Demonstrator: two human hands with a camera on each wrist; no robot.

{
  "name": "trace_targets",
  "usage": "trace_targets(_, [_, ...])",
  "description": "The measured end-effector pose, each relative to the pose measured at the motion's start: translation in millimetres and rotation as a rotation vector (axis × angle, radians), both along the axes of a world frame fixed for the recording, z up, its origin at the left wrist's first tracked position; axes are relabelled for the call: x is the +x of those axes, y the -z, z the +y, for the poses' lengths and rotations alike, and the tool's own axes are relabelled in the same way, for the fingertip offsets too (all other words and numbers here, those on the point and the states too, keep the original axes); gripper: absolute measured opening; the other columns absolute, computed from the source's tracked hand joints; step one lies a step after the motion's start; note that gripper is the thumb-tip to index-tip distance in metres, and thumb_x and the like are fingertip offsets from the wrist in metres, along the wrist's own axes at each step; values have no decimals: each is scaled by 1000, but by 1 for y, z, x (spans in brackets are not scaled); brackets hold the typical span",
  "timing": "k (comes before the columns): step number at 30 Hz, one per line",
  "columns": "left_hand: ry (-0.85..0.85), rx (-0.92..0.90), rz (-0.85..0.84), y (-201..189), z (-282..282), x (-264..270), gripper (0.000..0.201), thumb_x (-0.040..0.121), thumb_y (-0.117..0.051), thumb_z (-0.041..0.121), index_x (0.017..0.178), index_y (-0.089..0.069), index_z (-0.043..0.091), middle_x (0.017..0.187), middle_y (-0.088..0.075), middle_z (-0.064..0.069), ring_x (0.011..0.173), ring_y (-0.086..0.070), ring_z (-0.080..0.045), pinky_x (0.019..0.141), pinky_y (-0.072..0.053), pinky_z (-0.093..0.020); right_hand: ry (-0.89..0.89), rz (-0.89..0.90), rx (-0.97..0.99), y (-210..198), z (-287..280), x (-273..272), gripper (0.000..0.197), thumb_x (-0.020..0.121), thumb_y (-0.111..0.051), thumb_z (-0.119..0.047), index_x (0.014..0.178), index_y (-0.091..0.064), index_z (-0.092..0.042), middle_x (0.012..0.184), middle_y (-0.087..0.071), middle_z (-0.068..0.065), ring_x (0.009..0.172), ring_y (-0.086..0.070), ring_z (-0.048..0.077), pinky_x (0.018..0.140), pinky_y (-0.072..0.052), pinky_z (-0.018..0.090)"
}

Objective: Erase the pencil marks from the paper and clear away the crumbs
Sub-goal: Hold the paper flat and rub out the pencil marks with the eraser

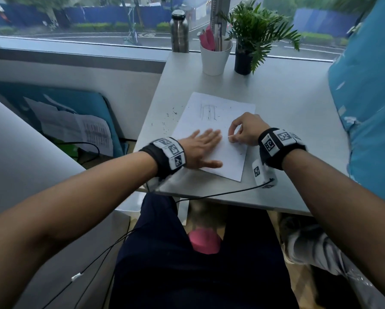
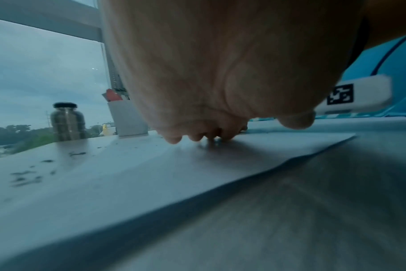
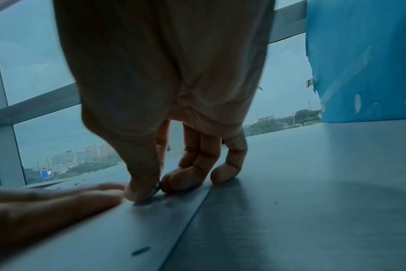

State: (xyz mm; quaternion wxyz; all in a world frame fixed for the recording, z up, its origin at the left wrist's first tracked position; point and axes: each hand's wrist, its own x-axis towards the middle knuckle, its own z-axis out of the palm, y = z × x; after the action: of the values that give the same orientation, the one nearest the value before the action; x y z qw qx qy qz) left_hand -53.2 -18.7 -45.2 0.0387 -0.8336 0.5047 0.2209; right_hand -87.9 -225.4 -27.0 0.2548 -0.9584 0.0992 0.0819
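A white sheet of paper [image 1: 211, 121] lies on the grey table [image 1: 287, 101], with faint pencil lines [image 1: 208, 111] near its far end. My left hand [image 1: 203, 146] lies flat on the paper's near left part, fingers straight, pressing it down. My right hand [image 1: 243, 130] is on the paper's right side, thumb and fingers pinching a small pale eraser [image 1: 230, 137] against the sheet. The right wrist view shows the eraser [image 3: 156, 188] as a sliver between thumb and fingers. Dark crumbs [image 1: 169, 119] are scattered on the table left of the paper, and a few lie on the sheet.
At the table's far edge stand a steel bottle [image 1: 179, 32], a white cup with pens [image 1: 215, 56] and a potted plant [image 1: 251, 39]. A blue panel [image 1: 370, 103] borders the table's right side. A black cable [image 1: 220, 194] runs along the near edge.
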Motion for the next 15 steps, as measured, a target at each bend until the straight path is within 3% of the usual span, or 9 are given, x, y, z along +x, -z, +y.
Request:
trace_targets(5, [58,-11,-3,9,-1,31,82,96,-32,64,158,8,27,164,16,5,151,13,-16,119,7,-46,-7,-17,1,2,-2,-1,6,75,-79,-23,79,-75,-23,76,-60,-5,83,-61,14,79,-50,24])
trace_targets(8, [-112,43,-40,6,16,59,83,96,-31,66,157,11,27,163,19,5,151,12,-17,120,7,-47,-24,5,5,-1,-2,-1,4,76,-78,-21,78,-74,-22,75,-58,-7,82,-60,15,78,-51,26])
trace_targets(11, [-314,103,-125,1,15,73,93,93,-27,72,157,10,15,164,17,-3,152,11,-20,120,10,-46,-40,4,5,1,-1,-1,4,76,-77,-19,76,-73,-22,73,-56,-8,81,-60,15,82,-54,28])
trace_targets(15, [-132,-31,-64,-13,-17,49,89,96,-28,67,157,8,14,165,14,-4,151,12,-20,121,9,-42,-104,-31,-40,-2,0,-2,4,75,-77,-18,75,-74,-21,66,-60,-10,70,-59,11,80,-54,26])
